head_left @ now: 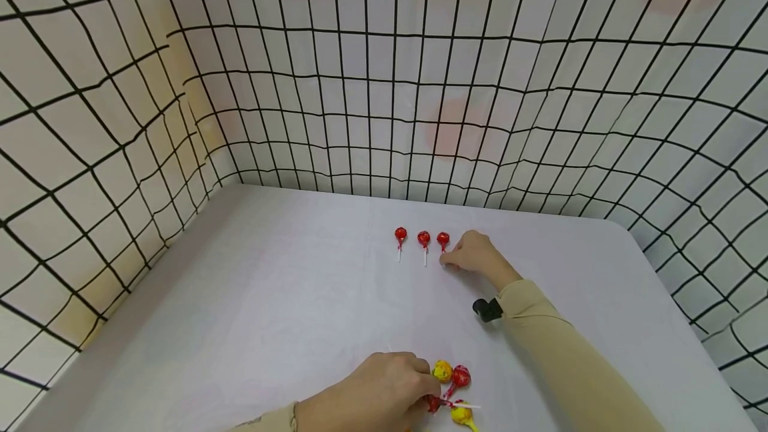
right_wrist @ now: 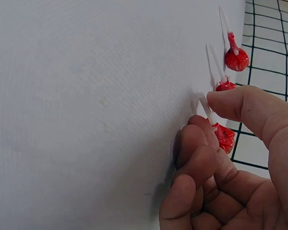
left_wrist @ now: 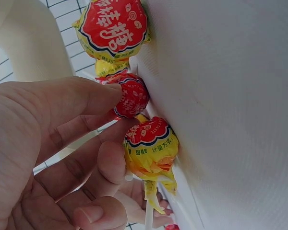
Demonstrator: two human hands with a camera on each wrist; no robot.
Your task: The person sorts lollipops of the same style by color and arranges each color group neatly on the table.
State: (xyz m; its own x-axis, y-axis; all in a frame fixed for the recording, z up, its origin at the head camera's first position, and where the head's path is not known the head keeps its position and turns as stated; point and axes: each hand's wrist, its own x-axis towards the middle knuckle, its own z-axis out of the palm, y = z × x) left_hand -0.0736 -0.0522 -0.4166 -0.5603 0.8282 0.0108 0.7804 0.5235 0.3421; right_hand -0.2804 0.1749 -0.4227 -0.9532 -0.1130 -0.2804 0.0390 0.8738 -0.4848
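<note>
Three red lollipops with white sticks lie in a row at the far side of the table: a left one (head_left: 401, 234), a middle one (head_left: 424, 239) and a right one (head_left: 443, 239). My right hand (head_left: 477, 255) has its thumb and forefinger at the white stick of the right one, as the right wrist view shows. Nearer to me, my left hand (head_left: 384, 385) pinches a red lollipop (left_wrist: 133, 96) by its wrapped head. Beside those fingers are a yellow lollipop (head_left: 442, 371), another red lollipop (head_left: 461, 377) and a second yellow one (head_left: 462, 413).
A white cloth-like surface (head_left: 270, 285) covers the table. Black grid netting (head_left: 360, 79) over pale walls encloses the back and sides. A small black device (head_left: 487, 310) sits at my right wrist.
</note>
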